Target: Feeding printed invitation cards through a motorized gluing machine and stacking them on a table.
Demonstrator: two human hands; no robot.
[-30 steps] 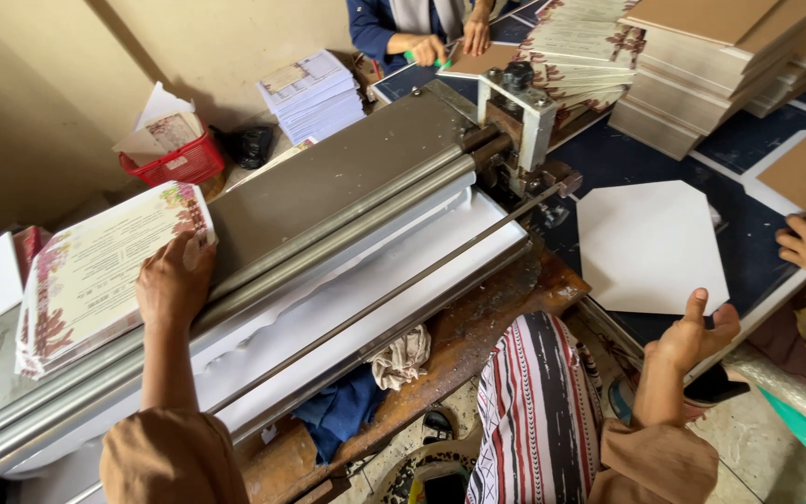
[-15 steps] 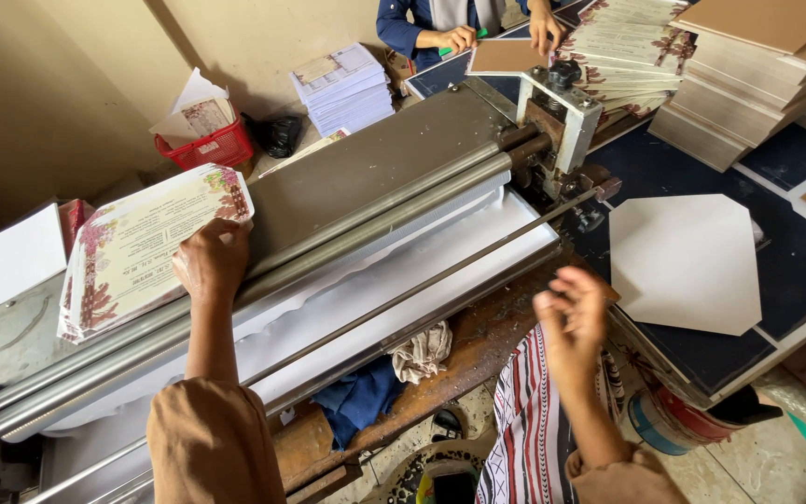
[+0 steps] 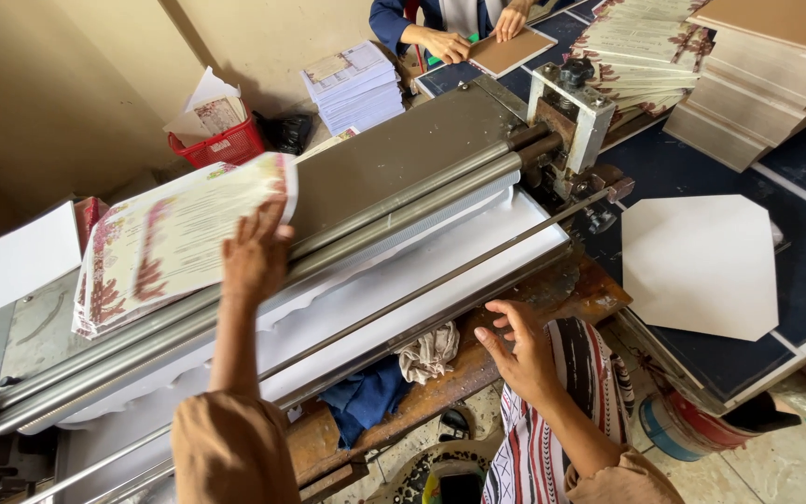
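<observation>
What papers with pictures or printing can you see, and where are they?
Stack of printed sheets: under the left hand on the roller machine, white with red-brown flower borders.
White booklet pile: behind the machine, by the wall.
Fanned printed sheets: top right, flowery edges.
Red basket: holds loose papers.

Beige wall (image 3: 95,84), tiled floor (image 3: 776,467).

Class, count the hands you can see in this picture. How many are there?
4. The person's left hand rests on the printed sheets; the right hand hovers by the machine's front. Two hands belong to another person at the top.
</observation>
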